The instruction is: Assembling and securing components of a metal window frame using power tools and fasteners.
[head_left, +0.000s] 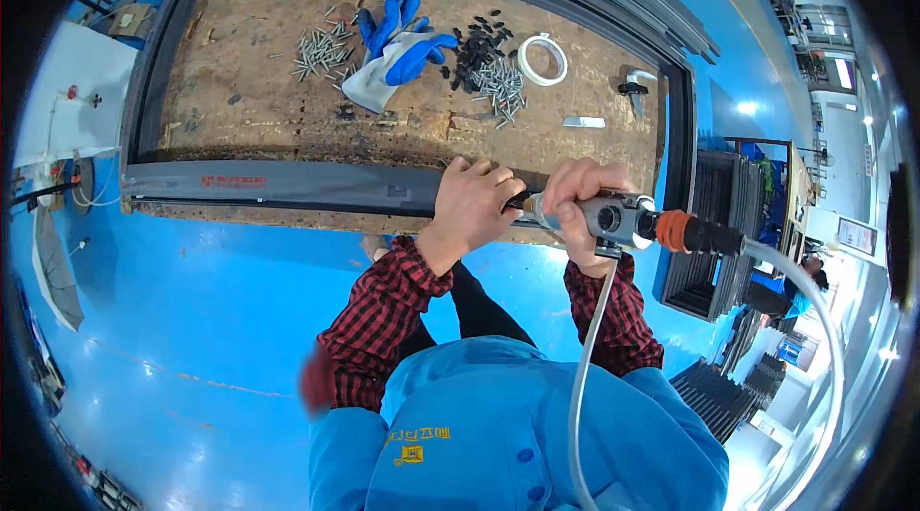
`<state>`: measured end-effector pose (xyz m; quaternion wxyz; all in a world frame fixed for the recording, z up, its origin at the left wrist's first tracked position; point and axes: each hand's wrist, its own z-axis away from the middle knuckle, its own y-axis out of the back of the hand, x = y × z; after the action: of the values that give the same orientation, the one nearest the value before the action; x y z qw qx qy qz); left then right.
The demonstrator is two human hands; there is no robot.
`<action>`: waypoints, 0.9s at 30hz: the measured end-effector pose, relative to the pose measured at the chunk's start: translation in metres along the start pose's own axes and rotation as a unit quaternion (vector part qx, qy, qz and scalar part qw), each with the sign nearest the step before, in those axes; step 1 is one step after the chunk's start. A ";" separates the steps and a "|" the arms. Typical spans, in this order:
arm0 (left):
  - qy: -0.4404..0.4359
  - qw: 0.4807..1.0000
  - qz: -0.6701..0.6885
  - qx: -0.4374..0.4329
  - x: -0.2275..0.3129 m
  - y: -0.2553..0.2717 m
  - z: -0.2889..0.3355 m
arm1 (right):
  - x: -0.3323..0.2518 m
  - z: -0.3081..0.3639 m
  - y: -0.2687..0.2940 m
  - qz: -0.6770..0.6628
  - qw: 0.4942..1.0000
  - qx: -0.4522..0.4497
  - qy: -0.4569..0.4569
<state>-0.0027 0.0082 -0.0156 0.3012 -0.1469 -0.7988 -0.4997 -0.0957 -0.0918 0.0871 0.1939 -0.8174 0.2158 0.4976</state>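
A large dark grey rectangular frame (pixel 326 183) lies on a worn wooden tabletop. My left hand (pixel 471 200) is closed over its near bar, fingers curled across the top. My right hand (pixel 580 204) is wrapped round a silver air-powered driver (pixel 618 220) with an orange-and-black hose fitting (pixel 685 232). The driver lies nearly level, its front end pointing left at the near bar, close to my left fingertips. A small black piece (pixel 518 199) shows between those fingertips and the driver; my hands hide its exact contact.
Inside the frame lie loose screws (pixel 322 49), blue-and-white work gloves (pixel 395 56), small black parts (pixel 476 44), more screws (pixel 499 90), a tape roll (pixel 542 60) and a flat blade (pixel 584 122). A clear hose (pixel 832 339) loops at right. Frames (pixel 714 238) are stacked beyond the table.
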 end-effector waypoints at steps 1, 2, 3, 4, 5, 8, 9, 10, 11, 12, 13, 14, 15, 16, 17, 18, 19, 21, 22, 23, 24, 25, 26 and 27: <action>0.000 1.000 0.002 0.002 0.000 0.000 0.000 | 0.000 0.000 0.000 -0.006 1.000 0.006 -0.006; 0.001 1.000 0.001 0.003 0.000 0.000 0.000 | 0.001 0.000 -0.001 -0.006 1.000 0.004 -0.005; 0.000 1.000 0.004 0.007 -0.001 -0.001 0.001 | 0.001 0.000 -0.002 0.000 1.000 0.002 -0.002; -0.001 1.000 0.007 0.010 -0.001 -0.003 0.002 | 0.000 0.001 -0.003 0.007 1.000 0.000 0.002; -0.002 1.000 0.010 0.014 -0.002 -0.003 0.002 | 0.000 0.001 -0.004 0.014 1.000 -0.003 0.006; -0.004 1.000 0.011 0.016 -0.001 -0.003 0.001 | 0.001 0.001 -0.004 0.019 1.000 -0.005 0.009; -0.005 1.000 0.009 0.015 -0.001 -0.003 0.001 | 0.001 0.001 -0.004 0.018 1.000 -0.004 0.006; -0.006 1.000 0.007 0.013 0.000 -0.002 0.000 | 0.001 0.001 -0.003 0.017 1.000 -0.004 0.004; -0.007 1.000 0.005 0.012 0.000 -0.002 -0.001 | 0.001 0.001 -0.003 0.015 1.000 -0.003 0.002; -0.008 1.000 0.005 0.012 0.000 -0.002 0.000 | 0.000 0.001 -0.003 0.016 1.000 -0.004 0.003; -0.009 1.000 0.004 0.017 -0.001 -0.003 0.001 | 0.000 0.001 -0.003 0.012 1.000 0.002 -0.001; -0.010 1.000 0.002 0.022 -0.001 -0.004 0.001 | 0.000 0.002 -0.003 0.008 1.000 0.007 -0.004; -0.011 1.000 0.000 0.027 -0.002 -0.005 0.002 | 0.000 0.002 -0.004 0.004 1.000 0.012 -0.008; -0.012 0.999 -0.001 0.031 -0.002 -0.006 0.003 | -0.001 0.002 -0.004 0.000 1.000 0.017 -0.012; -0.013 0.999 -0.001 0.031 -0.002 -0.006 0.003 | 0.000 0.002 -0.003 0.000 1.000 0.018 -0.012; -0.014 0.999 0.001 0.032 -0.001 -0.005 0.002 | 0.000 0.002 -0.002 0.001 1.000 0.018 -0.010; -0.015 0.999 0.002 0.032 -0.001 -0.004 0.002 | 0.000 0.002 -0.001 0.001 1.000 0.018 -0.009; -0.017 0.999 0.005 0.034 -0.001 -0.003 0.000 | 0.001 0.002 0.000 0.002 1.000 0.017 -0.006; -0.017 0.999 0.005 0.033 -0.001 -0.003 0.001 | 0.001 0.002 0.000 0.001 1.000 0.018 -0.007; -0.018 0.999 0.005 0.033 -0.001 -0.003 0.001 | 0.001 0.003 0.001 0.000 1.000 0.019 -0.006; -0.019 0.999 0.005 0.033 -0.001 -0.002 0.001 | 0.001 0.003 0.001 0.000 1.000 0.019 -0.005; -0.020 0.999 0.005 0.033 -0.001 -0.002 0.001 | 0.001 0.003 0.001 -0.001 1.000 0.020 -0.003; -0.021 0.999 0.005 0.033 -0.001 -0.002 0.001 | 0.001 0.004 0.001 -0.002 1.000 0.020 -0.002; -0.021 0.999 0.005 0.032 -0.001 -0.002 0.001 | 0.001 0.004 0.001 -0.002 1.000 0.021 -0.002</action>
<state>-0.0034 0.0085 -0.0181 0.2913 -0.1515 -0.8199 -0.4689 -0.0989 -0.0909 0.0843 0.2123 -0.8125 0.2242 0.4945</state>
